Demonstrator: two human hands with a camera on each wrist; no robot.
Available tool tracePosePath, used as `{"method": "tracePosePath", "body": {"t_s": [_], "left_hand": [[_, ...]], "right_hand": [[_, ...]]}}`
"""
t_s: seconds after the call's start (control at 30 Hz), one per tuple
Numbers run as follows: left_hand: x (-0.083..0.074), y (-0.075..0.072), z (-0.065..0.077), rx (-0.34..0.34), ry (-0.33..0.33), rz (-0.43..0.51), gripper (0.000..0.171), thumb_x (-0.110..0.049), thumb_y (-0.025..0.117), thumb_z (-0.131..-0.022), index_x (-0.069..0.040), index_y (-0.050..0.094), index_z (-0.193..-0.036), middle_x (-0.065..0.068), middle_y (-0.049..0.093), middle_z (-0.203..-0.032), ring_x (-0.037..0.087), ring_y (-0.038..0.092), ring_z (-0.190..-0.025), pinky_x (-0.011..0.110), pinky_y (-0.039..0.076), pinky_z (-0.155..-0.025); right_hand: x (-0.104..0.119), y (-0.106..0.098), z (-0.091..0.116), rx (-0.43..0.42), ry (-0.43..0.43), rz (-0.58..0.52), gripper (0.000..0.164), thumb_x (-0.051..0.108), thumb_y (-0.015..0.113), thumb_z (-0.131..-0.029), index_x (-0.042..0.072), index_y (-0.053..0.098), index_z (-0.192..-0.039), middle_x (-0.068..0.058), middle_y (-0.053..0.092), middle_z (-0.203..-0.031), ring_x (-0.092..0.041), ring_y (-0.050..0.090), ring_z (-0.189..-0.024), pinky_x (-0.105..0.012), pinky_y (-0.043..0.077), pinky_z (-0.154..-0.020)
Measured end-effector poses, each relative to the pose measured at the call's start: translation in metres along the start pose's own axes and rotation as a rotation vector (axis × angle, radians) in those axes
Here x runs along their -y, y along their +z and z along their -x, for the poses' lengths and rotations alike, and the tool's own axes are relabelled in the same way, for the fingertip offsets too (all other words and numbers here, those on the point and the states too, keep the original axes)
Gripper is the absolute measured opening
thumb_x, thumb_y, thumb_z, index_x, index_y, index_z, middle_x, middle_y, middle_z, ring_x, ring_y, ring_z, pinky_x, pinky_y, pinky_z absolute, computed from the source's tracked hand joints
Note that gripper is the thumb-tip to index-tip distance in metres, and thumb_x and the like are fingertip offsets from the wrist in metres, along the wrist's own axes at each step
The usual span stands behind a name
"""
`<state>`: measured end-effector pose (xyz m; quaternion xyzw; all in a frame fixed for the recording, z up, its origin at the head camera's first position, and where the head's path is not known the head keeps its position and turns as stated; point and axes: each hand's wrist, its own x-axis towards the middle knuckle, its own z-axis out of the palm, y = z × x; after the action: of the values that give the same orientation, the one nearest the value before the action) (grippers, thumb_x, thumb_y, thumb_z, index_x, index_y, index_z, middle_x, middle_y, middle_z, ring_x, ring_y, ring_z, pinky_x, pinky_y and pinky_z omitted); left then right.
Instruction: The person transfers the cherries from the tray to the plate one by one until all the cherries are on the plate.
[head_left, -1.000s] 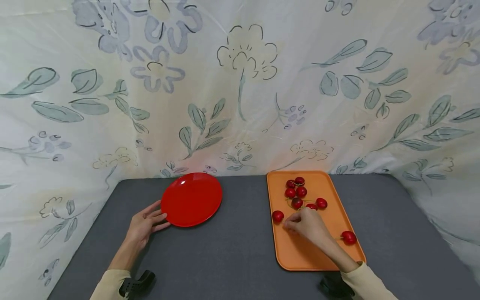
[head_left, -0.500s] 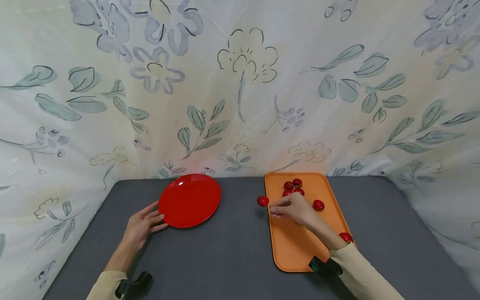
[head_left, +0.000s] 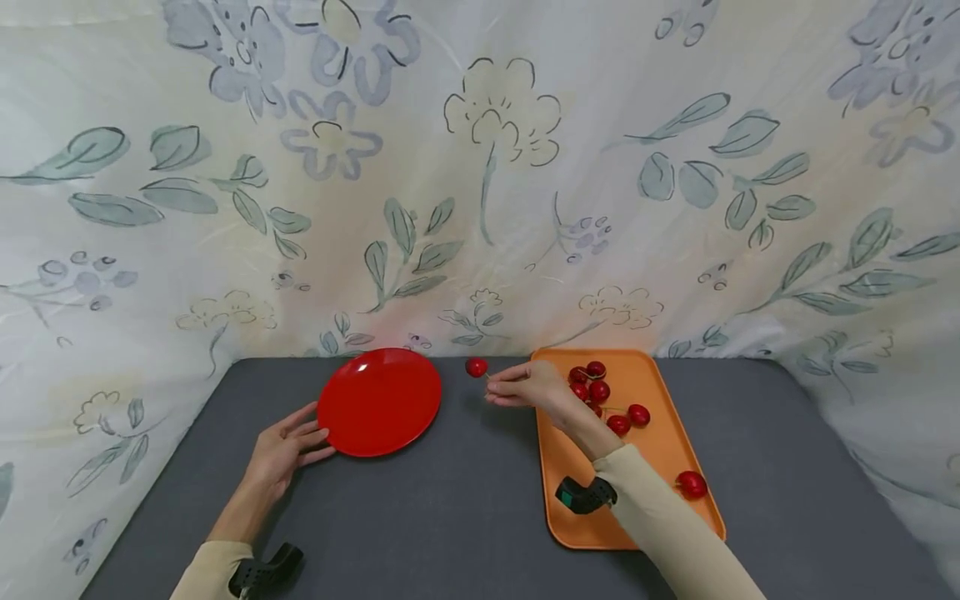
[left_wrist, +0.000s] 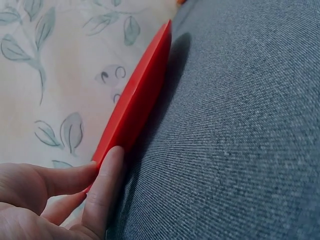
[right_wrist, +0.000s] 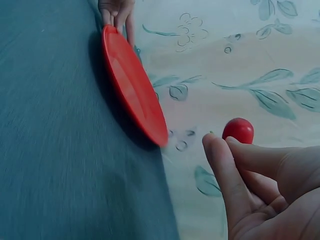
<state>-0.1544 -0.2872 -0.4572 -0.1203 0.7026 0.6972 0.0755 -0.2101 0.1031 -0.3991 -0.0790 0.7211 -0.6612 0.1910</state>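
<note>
A red plate [head_left: 379, 402] lies on the dark cloth to the left. My left hand [head_left: 279, 454] pinches its near-left rim; in the left wrist view, the thumb and a finger [left_wrist: 103, 192] meet on either side of the plate's edge [left_wrist: 132, 102]. A cherry [head_left: 476, 367] hangs in the air right of the plate. Its stem is pinched between thumb and fingertips of my right hand [head_left: 531, 387]. In the right wrist view, the cherry [right_wrist: 239, 130] shows just beyond the thumb, and the stem is mostly hidden by the fingers.
An orange tray [head_left: 600, 508] on the right bears several more cherries [head_left: 599, 391], most at its far half. One lone cherry [head_left: 691, 484] sits near its right edge. My right forearm crosses above the tray. A floral curtain [head_left: 495, 250] rises behind the table.
My right hand has lifted the cherry by its stem off the orange tray and carried it left toward the red plate. My left hand stays at the plate's rim.
</note>
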Motion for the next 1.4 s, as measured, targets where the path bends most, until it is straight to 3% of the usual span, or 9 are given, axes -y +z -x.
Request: {"method": "tracePosePath", "body": {"t_s": [0.17,0.3,0.57,0.7,1.07,1.4], "left_hand": [[-0.001,-0.002,0.001,0.004,0.002,-0.011,0.067,-0.002,0.057,-0.098,-0.005,0.023,-0.156,0.019,0.052,-0.137,0.008,0.068,-0.093,0.037,0.059,-0.084],[-0.002,-0.005,0.003,-0.003,-0.007,-0.012,0.068,-0.001,0.057,-0.098,-0.004,0.022,-0.156,0.020,0.051,-0.137,0.008,0.068,-0.092,0.037,0.059,-0.083],[-0.006,-0.006,0.002,-0.004,-0.005,-0.019,0.068,0.000,0.057,-0.097,-0.004,0.022,-0.156,0.019,0.053,-0.136,0.009,0.068,-0.091,0.037,0.059,-0.083],[-0.003,0.001,0.000,0.002,-0.003,-0.016,0.066,0.001,0.056,-0.098,-0.003,0.024,-0.155,0.018,0.057,-0.132,0.010,0.069,-0.091,0.036,0.059,-0.082],[-0.001,0.006,-0.002,-0.002,0.000,-0.024,0.065,0.001,0.057,-0.097,-0.003,0.026,-0.154,0.022,0.055,-0.135,0.013,0.069,-0.092,0.036,0.059,-0.082],[-0.002,0.005,-0.003,-0.015,0.001,-0.021,0.064,0.002,0.055,-0.098,-0.004,0.026,-0.155,0.027,0.047,-0.142,0.012,0.069,-0.093,0.036,0.059,-0.083]], "right_hand": [[-0.005,0.031,-0.019,-0.029,-0.024,-0.061,0.030,0.001,0.066,-0.092,-0.017,0.063,-0.115,-0.022,0.072,-0.097,-0.023,0.073,-0.085,-0.049,0.052,-0.092],[-0.014,0.055,-0.033,-0.031,-0.027,-0.105,0.025,-0.002,0.066,-0.091,-0.017,0.066,-0.111,-0.023,0.072,-0.097,-0.025,0.073,-0.084,-0.043,0.056,-0.087],[-0.016,0.103,-0.065,-0.042,0.121,-0.374,0.028,-0.001,0.067,-0.091,-0.010,0.067,-0.117,-0.022,0.071,-0.106,-0.023,0.072,-0.092,-0.033,0.057,-0.085],[-0.015,0.120,-0.081,-0.071,0.153,-0.424,0.029,-0.001,0.067,-0.090,-0.010,0.066,-0.118,-0.021,0.071,-0.107,-0.027,0.070,-0.098,-0.032,0.058,-0.084],[-0.016,0.146,-0.113,-0.193,0.187,-0.405,0.024,-0.003,0.069,-0.088,-0.012,0.069,-0.110,-0.021,0.072,-0.100,-0.029,0.072,-0.091,-0.031,0.060,-0.077],[-0.022,0.166,-0.124,-0.430,0.105,-0.125,0.014,-0.003,0.073,-0.084,-0.013,0.073,-0.095,-0.019,0.073,-0.083,-0.026,0.073,-0.071,-0.028,0.061,-0.062]]}}
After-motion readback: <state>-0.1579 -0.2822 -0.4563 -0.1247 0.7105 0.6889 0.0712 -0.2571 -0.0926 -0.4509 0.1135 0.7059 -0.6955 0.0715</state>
